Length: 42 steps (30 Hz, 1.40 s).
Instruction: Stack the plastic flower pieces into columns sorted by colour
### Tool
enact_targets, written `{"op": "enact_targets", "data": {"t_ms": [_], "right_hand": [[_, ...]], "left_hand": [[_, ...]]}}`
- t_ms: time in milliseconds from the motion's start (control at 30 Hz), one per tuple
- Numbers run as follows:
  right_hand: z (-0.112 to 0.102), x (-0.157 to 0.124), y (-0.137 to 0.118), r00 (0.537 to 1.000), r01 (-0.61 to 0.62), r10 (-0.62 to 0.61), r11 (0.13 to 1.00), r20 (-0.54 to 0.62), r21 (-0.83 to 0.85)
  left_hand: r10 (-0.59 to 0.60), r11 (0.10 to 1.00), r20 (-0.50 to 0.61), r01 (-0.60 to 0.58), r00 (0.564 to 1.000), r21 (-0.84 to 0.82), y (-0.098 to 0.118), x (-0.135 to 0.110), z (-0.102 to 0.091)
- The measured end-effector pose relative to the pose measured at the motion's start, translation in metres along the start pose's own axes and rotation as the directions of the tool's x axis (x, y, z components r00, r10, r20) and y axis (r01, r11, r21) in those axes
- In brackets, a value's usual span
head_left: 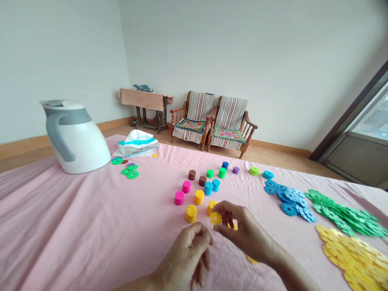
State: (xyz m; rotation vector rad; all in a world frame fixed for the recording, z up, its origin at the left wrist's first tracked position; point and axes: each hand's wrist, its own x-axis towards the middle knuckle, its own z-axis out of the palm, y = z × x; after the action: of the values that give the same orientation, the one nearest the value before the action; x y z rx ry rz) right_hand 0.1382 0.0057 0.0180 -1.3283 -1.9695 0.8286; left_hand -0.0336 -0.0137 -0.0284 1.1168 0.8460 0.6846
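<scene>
My right hand (242,230) pinches a flat yellow snowflake disc (216,218) between thumb and fingers, just above the pink tablecloth (91,226). More yellow shows behind its fingers. My left hand (189,252) is beside it, fingers curled in; I cannot see anything in it. Just ahead stand short stacks of discs: yellow (191,213), another yellow (199,197), pink (179,197), pink (186,186), light blue (208,188), brown (192,174) and green (222,172).
Loose disc piles lie at right: blue (287,198), green (345,214), yellow (354,254). A white kettle (75,137) and a tissue pack (138,143) sit at the far left, with green discs (130,171) near them. Two wooden chairs (212,125) stand by the wall.
</scene>
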Motion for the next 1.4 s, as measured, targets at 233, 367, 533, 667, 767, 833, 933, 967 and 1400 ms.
{"op": "enact_targets", "data": {"t_ms": [233,367,533,667,767,833,933,967,1400], "right_hand": [[0.014,0.023,0.036,0.926,-0.042,0.039,0.999,-0.375,0.001],[0.021,0.026,0.04,0.939,-0.03,0.017,0.999,-0.344,-0.033],[0.026,0.026,0.037,0.949,-0.052,0.041,0.998,-0.312,-0.029],[0.028,0.026,0.037,0.95,-0.062,0.055,0.998,-0.308,-0.013],[0.023,0.025,0.036,0.942,-0.042,0.036,0.999,-0.332,-0.012],[0.012,0.024,0.036,0.928,-0.026,0.024,1.0,-0.371,0.001],[-0.013,0.022,0.048,0.863,-0.077,0.097,0.995,-0.496,0.061],[-0.022,0.021,0.056,0.825,-0.124,0.152,0.988,-0.544,0.088],[-0.049,0.01,0.126,0.71,-0.342,0.281,0.939,-0.646,0.032]], "left_hand": [[-0.014,0.999,0.005,0.014,1.0,0.045,-0.001,0.0,0.001],[0.004,0.999,0.016,-0.004,1.0,0.046,-0.002,0.0,0.0],[-0.003,0.999,0.031,0.001,1.0,0.045,-0.001,-0.001,0.0],[-0.007,0.999,0.026,0.006,1.0,0.046,0.001,0.0,0.0],[-0.006,0.998,0.025,0.004,1.0,0.056,0.001,0.0,0.0],[-0.01,0.997,0.022,0.008,1.0,0.077,0.001,-0.001,0.0],[-0.011,0.987,0.013,0.009,1.0,0.163,0.001,-0.003,0.002],[-0.011,0.979,0.011,0.009,1.0,0.204,0.001,-0.004,0.003],[0.349,0.603,0.168,-0.358,0.922,0.713,0.011,-0.014,0.014]]}}
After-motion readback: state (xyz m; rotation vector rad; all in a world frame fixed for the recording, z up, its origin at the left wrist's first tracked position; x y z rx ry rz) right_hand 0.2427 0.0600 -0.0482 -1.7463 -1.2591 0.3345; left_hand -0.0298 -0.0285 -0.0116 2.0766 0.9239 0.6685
